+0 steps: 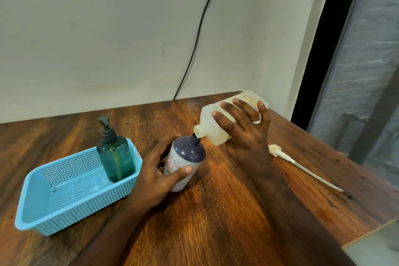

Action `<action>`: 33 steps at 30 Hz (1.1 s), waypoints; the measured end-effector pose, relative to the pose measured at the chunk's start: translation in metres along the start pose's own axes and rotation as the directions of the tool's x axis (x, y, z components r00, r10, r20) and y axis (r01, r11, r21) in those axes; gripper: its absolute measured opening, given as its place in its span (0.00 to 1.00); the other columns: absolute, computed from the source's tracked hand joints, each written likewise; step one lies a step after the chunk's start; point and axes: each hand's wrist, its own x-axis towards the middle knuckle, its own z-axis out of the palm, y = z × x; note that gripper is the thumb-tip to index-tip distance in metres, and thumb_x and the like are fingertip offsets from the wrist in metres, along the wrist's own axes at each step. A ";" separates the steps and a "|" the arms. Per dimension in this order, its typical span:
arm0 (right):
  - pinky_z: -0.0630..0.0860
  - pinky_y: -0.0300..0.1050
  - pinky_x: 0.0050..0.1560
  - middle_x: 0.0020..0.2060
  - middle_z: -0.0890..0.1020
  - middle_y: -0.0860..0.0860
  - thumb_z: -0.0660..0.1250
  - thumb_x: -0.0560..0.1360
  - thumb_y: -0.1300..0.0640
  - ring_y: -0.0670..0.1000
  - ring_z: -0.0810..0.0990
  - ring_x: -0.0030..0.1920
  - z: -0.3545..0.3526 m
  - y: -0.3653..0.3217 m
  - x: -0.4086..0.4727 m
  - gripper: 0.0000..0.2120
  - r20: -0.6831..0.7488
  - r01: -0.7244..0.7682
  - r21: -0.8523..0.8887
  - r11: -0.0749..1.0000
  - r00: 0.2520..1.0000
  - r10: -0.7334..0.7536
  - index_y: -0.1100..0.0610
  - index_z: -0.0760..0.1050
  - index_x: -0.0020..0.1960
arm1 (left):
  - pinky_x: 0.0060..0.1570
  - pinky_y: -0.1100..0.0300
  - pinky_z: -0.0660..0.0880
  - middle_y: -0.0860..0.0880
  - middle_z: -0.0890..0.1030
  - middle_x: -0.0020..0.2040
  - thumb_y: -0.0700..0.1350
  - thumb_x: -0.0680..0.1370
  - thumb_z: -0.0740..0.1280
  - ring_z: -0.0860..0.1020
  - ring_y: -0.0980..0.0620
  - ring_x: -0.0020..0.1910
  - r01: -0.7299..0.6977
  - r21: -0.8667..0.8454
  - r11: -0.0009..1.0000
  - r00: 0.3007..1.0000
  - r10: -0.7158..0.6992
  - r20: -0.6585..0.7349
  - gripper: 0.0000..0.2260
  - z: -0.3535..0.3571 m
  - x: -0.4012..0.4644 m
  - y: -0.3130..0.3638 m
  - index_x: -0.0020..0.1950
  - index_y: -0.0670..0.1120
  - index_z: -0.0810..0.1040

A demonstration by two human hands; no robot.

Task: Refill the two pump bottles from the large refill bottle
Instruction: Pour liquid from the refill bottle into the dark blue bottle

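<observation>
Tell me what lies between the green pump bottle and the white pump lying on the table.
In the head view: the grey bottle in the left hand, and the right hand.

The left hand (158,170) covers the near side of the grey pump bottle (185,157), and its label print is too small to read. The right hand (244,127) hides much of the refill bottle (216,119). Whether liquid flows between the touching mouths cannot be told.

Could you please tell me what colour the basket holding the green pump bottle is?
The basket is light blue, seen in the head view.
</observation>
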 end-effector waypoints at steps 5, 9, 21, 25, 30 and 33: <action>0.55 0.67 0.75 0.67 0.79 0.57 0.82 0.68 0.56 0.61 0.74 0.70 0.001 0.000 0.000 0.36 0.004 -0.003 0.001 1.000 1.000 0.003 0.49 0.69 0.71 | 0.58 0.62 0.78 0.56 0.80 0.64 0.56 0.69 0.76 0.79 0.54 0.64 0.007 0.024 1.000 1.000 -0.007 -0.003 0.32 -0.002 0.000 -0.002 0.71 0.53 0.73; 0.57 0.68 0.74 0.66 0.80 0.57 0.82 0.68 0.56 0.61 0.73 0.70 0.002 0.000 0.000 0.36 -0.003 -0.004 0.004 1.000 1.000 0.004 0.49 0.69 0.70 | 0.58 0.59 0.78 0.55 0.80 0.64 0.56 0.68 0.76 0.79 0.53 0.64 0.016 0.027 1.000 1.000 -0.016 0.001 0.33 -0.002 -0.001 -0.004 0.71 0.53 0.72; 0.55 0.66 0.75 0.67 0.79 0.57 0.82 0.68 0.56 0.61 0.73 0.70 0.001 -0.002 0.000 0.36 -0.009 -0.008 0.004 1.000 1.000 0.008 0.49 0.69 0.70 | 0.56 0.66 0.77 0.58 0.80 0.64 0.56 0.68 0.76 0.78 0.56 0.64 0.003 0.006 1.000 1.000 -0.003 0.006 0.32 -0.003 -0.001 -0.002 0.71 0.54 0.72; 0.54 0.66 0.76 0.67 0.79 0.57 0.82 0.67 0.56 0.61 0.73 0.70 0.001 -0.002 0.001 0.36 -0.009 -0.006 0.000 1.000 1.000 0.006 0.49 0.69 0.70 | 0.56 0.68 0.76 0.60 0.80 0.63 0.56 0.69 0.76 0.79 0.57 0.63 -0.001 0.005 1.000 1.000 0.000 0.007 0.30 -0.003 -0.001 0.000 0.70 0.57 0.72; 0.54 0.65 0.76 0.66 0.80 0.57 0.82 0.67 0.57 0.61 0.73 0.70 -0.001 -0.001 0.001 0.36 -0.009 -0.004 -0.001 1.000 1.000 0.004 0.49 0.69 0.70 | 0.56 0.67 0.77 0.57 0.80 0.64 0.54 0.69 0.77 0.79 0.55 0.64 -0.010 -0.006 1.000 1.000 0.010 0.006 0.30 -0.001 0.000 -0.003 0.70 0.56 0.73; 0.54 0.65 0.75 0.66 0.80 0.57 0.82 0.68 0.56 0.61 0.74 0.70 -0.001 -0.001 0.001 0.35 -0.009 -0.004 0.003 1.000 1.000 0.004 0.49 0.69 0.70 | 0.57 0.66 0.77 0.57 0.81 0.64 0.54 0.69 0.77 0.79 0.54 0.64 -0.023 -0.001 1.000 1.000 0.023 0.000 0.30 0.000 0.001 -0.005 0.70 0.56 0.73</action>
